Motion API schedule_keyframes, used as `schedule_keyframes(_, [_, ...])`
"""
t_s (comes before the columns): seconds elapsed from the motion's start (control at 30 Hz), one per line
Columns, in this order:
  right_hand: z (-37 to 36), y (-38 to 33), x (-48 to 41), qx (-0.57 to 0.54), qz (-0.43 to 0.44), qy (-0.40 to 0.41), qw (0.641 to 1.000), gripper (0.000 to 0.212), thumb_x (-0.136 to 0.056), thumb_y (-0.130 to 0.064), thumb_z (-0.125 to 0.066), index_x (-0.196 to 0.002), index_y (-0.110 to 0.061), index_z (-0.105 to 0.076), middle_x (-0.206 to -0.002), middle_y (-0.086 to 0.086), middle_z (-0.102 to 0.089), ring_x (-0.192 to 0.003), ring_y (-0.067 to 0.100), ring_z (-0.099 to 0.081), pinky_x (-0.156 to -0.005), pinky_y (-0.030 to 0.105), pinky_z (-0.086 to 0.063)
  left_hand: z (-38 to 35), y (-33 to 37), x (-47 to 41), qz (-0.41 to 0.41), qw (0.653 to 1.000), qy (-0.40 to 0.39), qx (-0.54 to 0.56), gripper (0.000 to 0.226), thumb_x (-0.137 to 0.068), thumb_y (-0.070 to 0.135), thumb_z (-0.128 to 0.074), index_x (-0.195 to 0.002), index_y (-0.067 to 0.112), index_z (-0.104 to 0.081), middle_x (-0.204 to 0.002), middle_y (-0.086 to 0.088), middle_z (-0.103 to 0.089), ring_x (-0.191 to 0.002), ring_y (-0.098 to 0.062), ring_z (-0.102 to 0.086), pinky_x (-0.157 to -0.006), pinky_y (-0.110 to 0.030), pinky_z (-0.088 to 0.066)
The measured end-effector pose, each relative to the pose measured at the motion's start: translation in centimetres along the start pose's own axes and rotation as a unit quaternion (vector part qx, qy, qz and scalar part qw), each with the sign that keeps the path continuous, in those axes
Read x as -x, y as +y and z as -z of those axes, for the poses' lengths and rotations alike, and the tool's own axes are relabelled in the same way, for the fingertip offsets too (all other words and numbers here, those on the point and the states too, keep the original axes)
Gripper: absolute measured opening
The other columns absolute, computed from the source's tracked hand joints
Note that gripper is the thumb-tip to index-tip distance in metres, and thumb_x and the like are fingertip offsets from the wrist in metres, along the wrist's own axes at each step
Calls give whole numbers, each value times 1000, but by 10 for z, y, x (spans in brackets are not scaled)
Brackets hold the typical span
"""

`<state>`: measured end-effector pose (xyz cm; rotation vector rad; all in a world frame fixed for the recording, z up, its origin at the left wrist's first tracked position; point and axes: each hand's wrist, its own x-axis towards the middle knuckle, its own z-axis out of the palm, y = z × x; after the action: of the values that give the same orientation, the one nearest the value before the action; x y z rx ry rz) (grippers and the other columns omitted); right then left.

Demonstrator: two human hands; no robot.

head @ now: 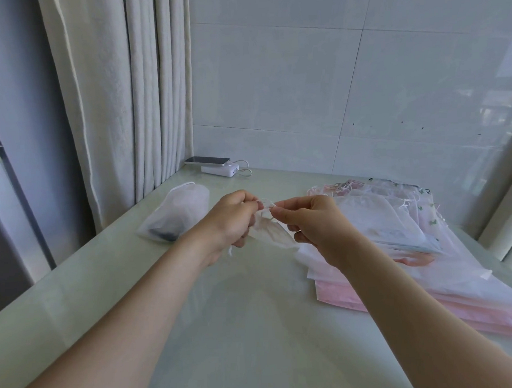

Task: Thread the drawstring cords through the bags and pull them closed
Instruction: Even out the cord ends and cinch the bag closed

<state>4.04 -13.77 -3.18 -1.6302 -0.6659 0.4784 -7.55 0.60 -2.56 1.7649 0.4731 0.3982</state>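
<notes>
A small white drawstring bag (273, 233) hangs above the table between my two hands. My left hand (233, 217) grips its gathered top with curled fingers, and a short end of white cord (230, 251) dangles below that hand. My right hand (309, 220) pinches the bunched cord and fabric at the bag's mouth (266, 206), thumb and forefinger together. A closed white bag (175, 213) with something dark inside lies at the left of the table.
A stack of white and pink bags (400, 245) with loose cords lies at the right on the pale green table (241, 328). At the back, a phone (207, 160) rests on a white power bank (220, 169). A curtain (125, 97) hangs at left.
</notes>
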Motion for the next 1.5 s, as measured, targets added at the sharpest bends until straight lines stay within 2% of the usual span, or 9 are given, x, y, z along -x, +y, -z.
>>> schedule_keyframes(0.23, [7,-2,-2,85,49,13,995,8,-88,-12,-83,-96,-11,-83,-74,-2,-76,-57,7,-58,-54,21,-47,6,-2,0,-66,976,165,-126,41,-83,38,-44,-73,-1,-50,-73,-4,-44,-70,-19,-40,-65,-34,-33])
schedule_keyframes(0.37, [8,-1,-4,194,68,31,978,8,-92,-20,-76,-88,-16,-82,-69,-6,-71,-51,6,-53,-56,24,-47,6,-3,-1,-67,971,181,-141,41,-90,27,-52,-60,19,-25,-60,1,-22,-62,-20,-23,-59,-34,-21])
schedule_keyframes(0.6, [-2,2,-4,241,68,88,964,31,-77,-14,-56,-84,15,-60,-72,30,-58,-62,14,-45,-57,34,-39,6,-1,3,-57,976,113,-178,36,-83,22,-59,-61,19,-31,-62,1,-26,-60,-17,-25,-55,-30,-22])
schedule_keyframes(0.8, [-7,3,-4,315,81,151,934,16,-65,-9,-45,-60,7,-44,-65,22,-64,-56,18,-35,-50,32,-31,7,3,6,-28,985,16,-169,14,-81,26,-65,-76,17,-56,-60,4,-25,-50,-16,-21,-45,-22,-15])
schedule_keyframes(0.93, [-7,8,-9,329,94,183,922,16,-62,-12,-44,-60,4,-40,-56,16,-59,-53,25,-38,-47,44,-41,8,3,6,-20,989,5,-148,35,-75,35,-66,-85,1,-68,-55,8,-30,-47,-15,-23,-46,-20,-17])
schedule_keyframes(1.13, [-2,8,-6,307,88,203,926,17,-66,-9,-50,-61,6,-50,-73,22,-68,-63,40,-60,-50,45,-50,6,2,4,-31,991,6,-134,34,-86,30,-70,-94,-3,-68,-53,7,-32,-44,-14,-24,-44,-19,-18])
schedule_keyframes(1.27, [-3,4,-1,260,60,187,945,17,-89,-8,-51,-82,-4,-66,-67,12,-72,-48,21,-68,-63,45,-60,2,0,4,-64,987,30,-144,16,-90,31,-69,-86,16,-69,-42,18,-40,-38,-4,-36,-38,-16,-27])
schedule_keyframes(1.4, [-5,-4,8,169,28,120,978,12,-108,-18,-39,-104,-17,-50,-103,12,-67,-52,31,-73,-45,32,-43,4,-12,-2,-94,984,98,-119,11,-95,24,-60,-91,17,-66,-46,14,-43,-44,-8,-37,-44,-20,-30])
schedule_keyframes(1.5, [-10,-11,12,106,41,101,988,12,-112,-25,-38,-112,-18,-47,-109,10,-63,-55,37,-74,-46,43,-57,6,-17,-4,-99,976,144,-130,9,-96,25,-58,-104,24,-63,-61,4,-59,-58,-13,-50,-54,-28,-36])
